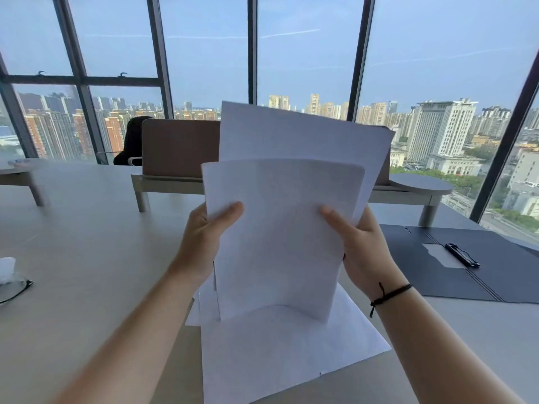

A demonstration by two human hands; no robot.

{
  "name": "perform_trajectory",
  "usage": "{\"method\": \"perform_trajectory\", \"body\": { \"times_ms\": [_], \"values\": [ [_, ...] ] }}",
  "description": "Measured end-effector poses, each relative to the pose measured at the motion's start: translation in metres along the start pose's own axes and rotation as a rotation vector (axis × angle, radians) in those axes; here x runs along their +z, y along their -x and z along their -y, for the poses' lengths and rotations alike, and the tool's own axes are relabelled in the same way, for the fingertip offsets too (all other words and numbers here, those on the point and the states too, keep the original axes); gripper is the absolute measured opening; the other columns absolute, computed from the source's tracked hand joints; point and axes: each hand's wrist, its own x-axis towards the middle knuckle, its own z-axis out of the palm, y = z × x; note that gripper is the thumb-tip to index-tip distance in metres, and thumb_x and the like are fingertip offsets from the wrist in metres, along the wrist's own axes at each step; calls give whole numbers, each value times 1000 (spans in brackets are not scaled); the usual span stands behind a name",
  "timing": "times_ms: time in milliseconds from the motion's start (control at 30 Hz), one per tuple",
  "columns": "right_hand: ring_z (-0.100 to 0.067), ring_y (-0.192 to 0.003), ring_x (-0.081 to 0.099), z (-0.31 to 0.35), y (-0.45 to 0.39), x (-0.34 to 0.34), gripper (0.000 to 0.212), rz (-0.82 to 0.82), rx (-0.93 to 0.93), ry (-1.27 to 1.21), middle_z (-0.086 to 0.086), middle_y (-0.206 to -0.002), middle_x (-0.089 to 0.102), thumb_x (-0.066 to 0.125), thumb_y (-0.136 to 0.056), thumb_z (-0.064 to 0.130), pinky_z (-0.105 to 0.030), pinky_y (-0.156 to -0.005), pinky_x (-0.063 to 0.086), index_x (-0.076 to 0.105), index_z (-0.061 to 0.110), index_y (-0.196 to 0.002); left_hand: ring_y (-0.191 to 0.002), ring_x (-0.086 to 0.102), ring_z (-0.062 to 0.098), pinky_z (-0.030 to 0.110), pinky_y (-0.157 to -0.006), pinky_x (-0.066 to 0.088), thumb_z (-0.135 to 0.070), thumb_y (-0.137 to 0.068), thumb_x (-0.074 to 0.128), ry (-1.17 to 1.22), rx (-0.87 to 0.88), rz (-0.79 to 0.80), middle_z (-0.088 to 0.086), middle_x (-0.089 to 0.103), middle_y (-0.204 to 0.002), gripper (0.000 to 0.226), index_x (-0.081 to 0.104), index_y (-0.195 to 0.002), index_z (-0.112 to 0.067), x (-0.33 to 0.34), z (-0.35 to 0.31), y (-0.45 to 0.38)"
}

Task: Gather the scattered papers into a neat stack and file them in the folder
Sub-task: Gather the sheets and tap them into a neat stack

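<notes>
Both hands hold a bunch of white papers (280, 228) upright in front of me, above the table. My left hand (204, 237) grips the left edge with the thumb on the front sheet. My right hand (358, 243) grips the right edge the same way. The sheets are uneven: a taller one sticks up and tilts behind the front one. More white sheets (285, 351) lie flat on the table just below the held bunch. An open dark folder (472, 266) with a black clip (462, 254) lies flat on the table to the right.
The pale table (87, 243) stretches left and forward. At its left edge lie glasses (14, 290) and a white object (7, 269). A brown desk divider (178, 148) and a black chair (132, 141) stand behind, before large windows.
</notes>
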Motion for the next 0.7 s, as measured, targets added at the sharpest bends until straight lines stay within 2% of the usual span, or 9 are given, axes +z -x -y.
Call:
{"method": "perform_trajectory", "body": {
  "times_ms": [100, 167, 267, 367, 400, 467, 567, 633, 700],
  "values": [
    [-32, -116, 70, -15, 11, -9, 57, 6, 36, 16, -12, -126, 73, 75, -82, 24, -47, -93, 58, 58, 11, -135, -102, 72, 34, 59, -98, 51, -38, -74, 73, -71, -73, 35, 12, 78, -103, 33, 79, -100, -18, -12, 20, 7],
    [-31, -116, 70, -22, 15, -11, 60, -7, 46, 26, -10, -126, 74, 77, -80, 29, -46, -92, 57, 57, 12, -134, -106, 71, 34, 61, -101, 47, -43, -72, 73, -86, -123, 50, 14, 77, -109, 43, 78, -105, -16, -17, 31, 10],
    [-23, -109, 74, -24, 13, -3, 55, -63, 32, 134, -2, -117, 78, 76, -78, 38, -38, -85, 60, 62, 18, -128, -112, 69, 30, 57, -106, 44, -47, -67, 81, -77, -176, 69, 10, 76, -115, 52, 77, -110, -19, -18, 43, 10],
    [-17, -103, 76, -22, 5, 4, 42, -125, 4, 230, 2, -113, 78, 77, -85, 40, -38, -84, 61, 65, 22, -122, -113, 68, 35, 55, -104, 46, -54, -53, 89, 5, -218, 39, 14, 75, -116, 71, 75, -111, -15, -17, 50, 8],
    [-16, -102, 76, -21, 3, 5, 39, -129, 7, 242, 2, -112, 78, 76, -88, 40, -38, -84, 61, 66, 22, -121, -113, 68, 35, 54, -104, 47, -53, -54, 90, 27, -240, 28, 15, 74, -116, 71, 75, -111, -14, -18, 53, 8],
    [-14, -101, 76, -22, 1, 4, 36, -124, 32, 244, 4, -111, 79, 74, -90, 41, -35, -82, 61, 67, 23, -120, -114, 68, 33, 51, -103, 48, -45, -67, 84, 41, -280, 40, 13, 74, -117, 55, 75, -112, -16, -22, 60, 10],
    [-5, -90, 77, -30, 4, 0, 17, -137, 89, 254, 14, -94, 81, 68, -93, 39, -23, -71, 59, 73, 27, -105, -114, 69, 25, 44, -98, 49, -35, -87, 71, 36, -306, 73, 6, 74, -120, 36, 71, -120, -18, -20, 74, 16],
    [-5, -86, 77, -36, 8, -1, 10, -149, 135, 267, 14, -89, 82, 68, -94, 36, -26, -73, 60, 75, 29, -93, -107, 72, 16, 32, -88, 54, -32, -93, 63, -27, -304, 53, -2, 78, -111, 30, 69, -119, -18, -15, 76, 17],
    [-12, -91, 78, -42, 9, -4, 11, -161, 166, 287, 6, -95, 83, 69, -94, 34, -36, -81, 62, 77, 29, -89, -93, 72, 0, 14, -74, 53, -30, -98, 58, -174, -256, 21, -13, 79, -96, 20, 72, -109, -21, -12, 76, 14]
  ]
}}
